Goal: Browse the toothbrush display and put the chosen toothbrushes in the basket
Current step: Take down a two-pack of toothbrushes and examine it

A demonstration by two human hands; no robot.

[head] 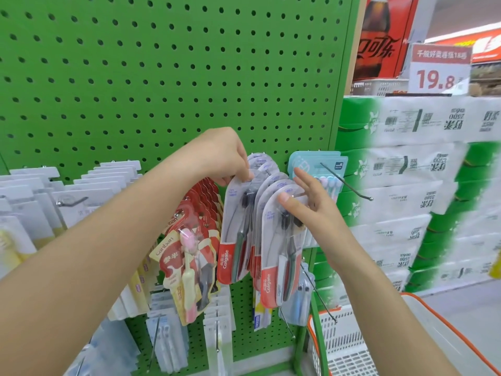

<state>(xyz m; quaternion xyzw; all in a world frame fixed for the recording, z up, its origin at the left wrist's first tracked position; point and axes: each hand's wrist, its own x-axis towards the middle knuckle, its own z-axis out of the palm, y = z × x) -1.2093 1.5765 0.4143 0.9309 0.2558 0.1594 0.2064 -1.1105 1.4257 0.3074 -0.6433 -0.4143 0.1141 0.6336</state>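
- Hung from one hook on the green pegboard, a fanned row of Colgate packs, long axes running down and a little leftward, red bases lowest.
- Sat split between both hands: left hand at the top of the rear pack, right hand on the front pack.
- Pinched the rear pack's top edge, left fingertips curled over its hanging tab right beside the hook.
- Spread fairly wide on the right: thumb pressed flat on the front pack's clear upper face, other fingers stretched behind toward the teal pack on the next hook. Looked like a loose hold across the card, not a tight clamp.
- Nearer the front pack by far, the right hand; hook's free end pointed out toward the camera, so judged the pack must slide forward along it to come free.
- Waited low right, the white basket with its orange rim, well below the packs and closer to the right arm. No toothbrush visible inside it.
- Risk, as a guess: neighbouring packs dragged off together.
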